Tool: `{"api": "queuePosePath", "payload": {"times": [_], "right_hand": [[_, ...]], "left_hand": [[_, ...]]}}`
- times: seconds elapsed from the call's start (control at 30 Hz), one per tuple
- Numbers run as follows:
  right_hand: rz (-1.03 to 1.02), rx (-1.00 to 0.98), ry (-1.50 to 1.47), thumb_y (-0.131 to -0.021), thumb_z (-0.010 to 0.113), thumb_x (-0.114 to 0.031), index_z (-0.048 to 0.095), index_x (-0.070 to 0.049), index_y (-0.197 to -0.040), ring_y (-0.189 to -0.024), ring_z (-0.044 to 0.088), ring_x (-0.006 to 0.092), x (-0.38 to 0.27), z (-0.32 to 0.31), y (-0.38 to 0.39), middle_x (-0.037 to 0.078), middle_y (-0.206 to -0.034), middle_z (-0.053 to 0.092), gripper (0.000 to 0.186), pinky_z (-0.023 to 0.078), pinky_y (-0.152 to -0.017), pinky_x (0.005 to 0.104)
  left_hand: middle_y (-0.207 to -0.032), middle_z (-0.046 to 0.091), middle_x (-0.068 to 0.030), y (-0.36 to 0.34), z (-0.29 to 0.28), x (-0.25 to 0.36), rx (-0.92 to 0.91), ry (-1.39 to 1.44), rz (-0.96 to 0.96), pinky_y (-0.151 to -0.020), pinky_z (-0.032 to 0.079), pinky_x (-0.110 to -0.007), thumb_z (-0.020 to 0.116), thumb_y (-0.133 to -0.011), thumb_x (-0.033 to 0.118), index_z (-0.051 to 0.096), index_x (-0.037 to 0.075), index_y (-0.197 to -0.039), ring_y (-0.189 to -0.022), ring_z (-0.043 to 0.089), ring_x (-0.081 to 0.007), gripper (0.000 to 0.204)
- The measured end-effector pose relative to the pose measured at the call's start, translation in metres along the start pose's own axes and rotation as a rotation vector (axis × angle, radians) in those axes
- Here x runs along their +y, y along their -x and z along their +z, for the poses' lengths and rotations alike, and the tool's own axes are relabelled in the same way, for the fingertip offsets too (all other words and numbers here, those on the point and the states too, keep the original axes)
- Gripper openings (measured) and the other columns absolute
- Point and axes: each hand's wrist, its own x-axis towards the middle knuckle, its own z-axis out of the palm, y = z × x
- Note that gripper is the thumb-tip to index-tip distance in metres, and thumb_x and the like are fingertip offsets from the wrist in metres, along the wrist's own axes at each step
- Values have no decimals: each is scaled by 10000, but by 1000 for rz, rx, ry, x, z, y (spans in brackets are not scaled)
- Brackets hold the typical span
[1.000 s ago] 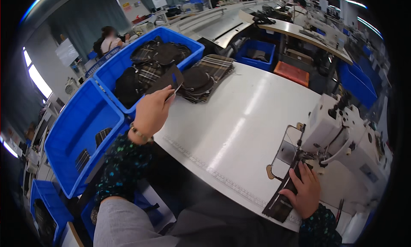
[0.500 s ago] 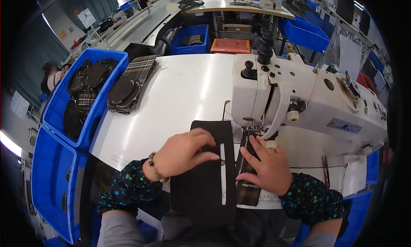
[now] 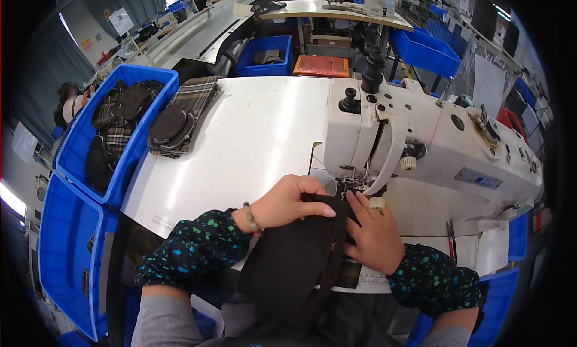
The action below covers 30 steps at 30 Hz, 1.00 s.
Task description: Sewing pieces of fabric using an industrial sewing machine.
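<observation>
A dark brown cloth panel [image 3: 288, 257] hangs from my left hand [image 3: 293, 203], its upper edge pinched between thumb and fingers, close to the needle area of a white sewing machine [image 3: 439, 149]. My right hand [image 3: 375, 239] lies with fingers stretched out along the right edge of the dark cloth, fingertips just in front of the presser foot. Beneath that hand a plaid cloth strip [image 3: 348, 276] shows at its lower end; the panel hides the rest. The panel's lower part drapes over the table's front edge toward my lap.
Folded plaid cloth with dark round pieces [image 3: 171, 127] lies at the table's left. Beside it, a blue bin [image 3: 141, 115] holds similar pieces; another blue bin [image 3: 69, 251] is nearer. Scissors [image 3: 451, 239] rest on the right. A person [image 3: 71, 103] sits far left.
My left hand has moved right and taken hold of the dark panel, bringing its edge over the plaid strip. The panel's white slit no longer shows. My right hand stays near the presser foot.
</observation>
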Motion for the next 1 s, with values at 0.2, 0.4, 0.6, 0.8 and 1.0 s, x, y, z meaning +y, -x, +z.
{"api": "queuePosePath", "payload": {"times": [0.2, 0.4, 0.6, 0.8, 1.0], "right_hand": [[51, -191, 5, -776, 784, -417, 631, -49, -1326, -1317, 567, 355, 4, 1, 6, 218, -1440, 561, 679, 456, -882, 470], [18, -96, -25, -751, 779, -504, 601, -11, -1348, -1322, 565, 361, 5, 6, 5, 215, -1447, 559, 794, 439, -893, 496], [1, 0, -63, -801, 667, -678, 689, 27, -1220, -1143, 598, 361, 4, 6, 2, 168, -1151, 661, 821, 328, -1130, 649], [26, -111, -31, -826, 605, -739, 685, 12, -1253, -1073, 645, 371, 2, 5, 1, 174, -1155, 683, 868, 336, -1113, 672], [15, -34, -60, -783, 608, -805, 679, 10, -1261, -1104, 658, 379, 2, 2, -2, 186, -1178, 686, 948, 349, -1077, 692]], "left_hand": [[-896, 641, -92, -7, 35, 4, 312, -387, 179, -669, 540, -301, 886, -812, 258, 684, 10, -1039, -786, 636, -180, 392], [-1581, 428, -157, 26, 34, -2, -71, -901, 363, -1146, 374, -553, 597, -1023, 284, 409, 29, -1520, -1404, 481, -377, 590], [-1572, 454, -152, 30, 44, -5, 1, -1149, 285, -1176, 326, -562, 556, -1027, 309, 408, 59, -1551, -1445, 450, -346, 599], [-1534, 505, -134, 25, 41, -7, 64, -1178, 312, -1175, 342, -527, 570, -1015, 268, 446, 38, -1519, -1430, 475, -323, 568], [-1496, 536, -146, 22, 43, -10, 81, -1064, 341, -1153, 403, -466, 543, -1033, 286, 474, 22, -1484, -1389, 511, -315, 527]]}}
